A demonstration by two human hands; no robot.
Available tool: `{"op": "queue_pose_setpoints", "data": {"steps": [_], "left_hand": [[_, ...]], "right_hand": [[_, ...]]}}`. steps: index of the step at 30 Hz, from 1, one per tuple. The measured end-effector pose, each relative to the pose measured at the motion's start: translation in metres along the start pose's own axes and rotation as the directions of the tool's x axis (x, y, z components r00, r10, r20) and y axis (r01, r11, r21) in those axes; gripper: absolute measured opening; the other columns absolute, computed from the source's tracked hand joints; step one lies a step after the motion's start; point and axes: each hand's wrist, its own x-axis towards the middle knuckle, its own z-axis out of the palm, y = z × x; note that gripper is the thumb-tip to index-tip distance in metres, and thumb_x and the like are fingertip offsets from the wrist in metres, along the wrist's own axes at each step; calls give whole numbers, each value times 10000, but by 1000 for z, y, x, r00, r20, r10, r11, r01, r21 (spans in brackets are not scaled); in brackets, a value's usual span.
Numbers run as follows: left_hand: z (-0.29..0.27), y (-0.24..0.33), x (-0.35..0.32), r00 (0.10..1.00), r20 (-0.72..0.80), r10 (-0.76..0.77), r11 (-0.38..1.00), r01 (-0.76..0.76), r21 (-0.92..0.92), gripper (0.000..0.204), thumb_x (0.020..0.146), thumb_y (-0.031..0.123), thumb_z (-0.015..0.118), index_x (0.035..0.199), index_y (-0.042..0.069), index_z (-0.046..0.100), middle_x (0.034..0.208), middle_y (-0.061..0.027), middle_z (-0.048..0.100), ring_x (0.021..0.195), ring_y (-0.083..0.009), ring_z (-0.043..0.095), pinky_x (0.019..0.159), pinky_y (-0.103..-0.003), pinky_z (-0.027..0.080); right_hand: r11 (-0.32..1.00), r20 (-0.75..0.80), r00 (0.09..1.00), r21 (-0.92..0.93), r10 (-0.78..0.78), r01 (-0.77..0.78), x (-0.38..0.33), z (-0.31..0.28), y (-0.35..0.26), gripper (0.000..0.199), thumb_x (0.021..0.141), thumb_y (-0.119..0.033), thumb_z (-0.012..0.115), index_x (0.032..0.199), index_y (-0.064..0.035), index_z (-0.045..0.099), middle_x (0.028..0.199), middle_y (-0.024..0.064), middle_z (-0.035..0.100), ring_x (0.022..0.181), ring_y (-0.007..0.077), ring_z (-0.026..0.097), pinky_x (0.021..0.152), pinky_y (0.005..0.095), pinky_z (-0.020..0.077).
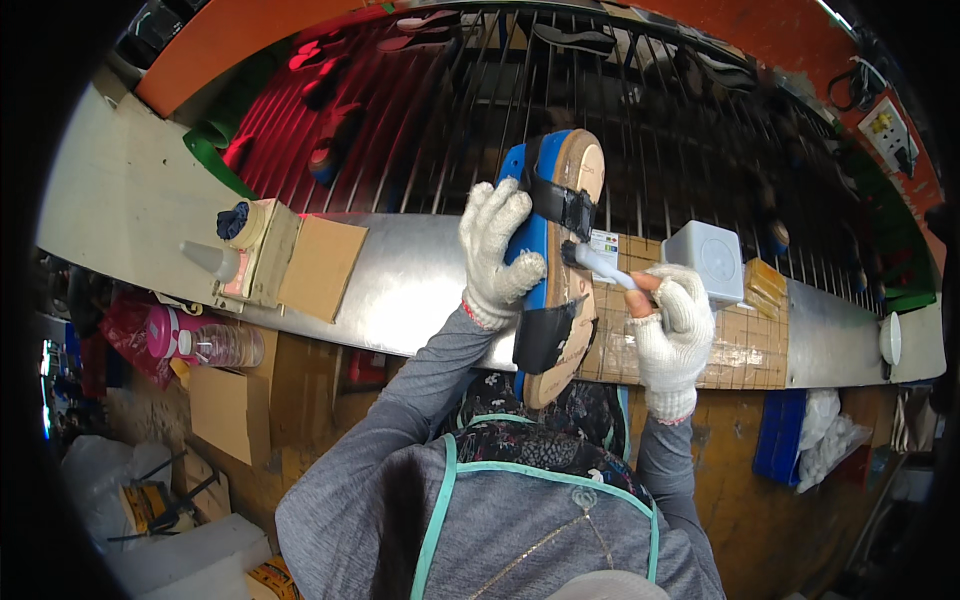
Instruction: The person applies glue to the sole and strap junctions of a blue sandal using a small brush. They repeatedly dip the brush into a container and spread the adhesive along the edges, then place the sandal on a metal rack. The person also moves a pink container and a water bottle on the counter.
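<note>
My left hand (492, 245), in a white knit glove, grips the side of a shoe last (537, 232) with blue sides. The last stands on edge, its underside turned to the right. On that underside lies a tan sole piece (588, 165), with the folded ends of black straps (548, 340) beside it. In my gloved right hand (672, 335), bare fingertips pinch the pale handle of a small brush (605, 266). Its dark bristles touch the underside near the middle.
Metal rods (450, 130) carrying shoe parts run beyond the steel ledge (400, 280). A white box-shaped container (704, 262) and a yellowish block (765, 285) stand right, near a taped cardboard sheet (740, 345). Leftward are a brown cardboard piece (325, 265) and a clear bottle (235, 346).
</note>
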Motion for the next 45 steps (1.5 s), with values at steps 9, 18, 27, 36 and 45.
{"op": "queue_pose_setpoints", "data": {"steps": [9,18,27,36,45], "left_hand": [[7,-7,0,990,-58,127,992,-125,32,442,966,413,599,1400,379,521,1361,-135,588,1274,-363,570,1129,-581,335],[10,8,6,997,-27,76,997,-76,20,595,914,352,693,1463,322,464,1412,-171,548,1319,-349,538,1147,-570,321],[12,2,1,999,-8,34,999,-33,31,637,900,280,721,1475,231,450,1449,-179,520,1324,-351,533,1141,-524,340],[13,-3,-4,1000,-23,-13,997,14,72,562,893,197,720,1411,146,509,1420,-163,562,1320,-295,543,1140,-502,348],[11,-11,-4,998,40,-42,964,30,263,544,815,153,723,1334,112,568,1273,-169,647,1118,-315,649,988,-482,425]], "right_hand": [[999,80,997,37,22,-25,-19,-10,5,208,794,-158,820,966,-51,775,973,98,681,951,262,609,821,355,481],[998,1,998,-16,-65,65,-30,-9,2,214,768,-128,828,963,-58,772,945,104,686,927,280,606,818,376,470],[977,-31,983,-120,-179,174,-39,-5,-3,236,738,-118,843,958,-79,771,946,79,690,882,267,607,819,380,433],[963,-135,955,5,-265,268,-26,4,7,220,795,-149,813,979,-38,765,948,85,672,913,233,618,815,358,468],[908,145,945,269,292,-322,-37,-5,-13,237,914,-159,737,988,65,709,936,71,577,820,127,553,685,269,455]]}}
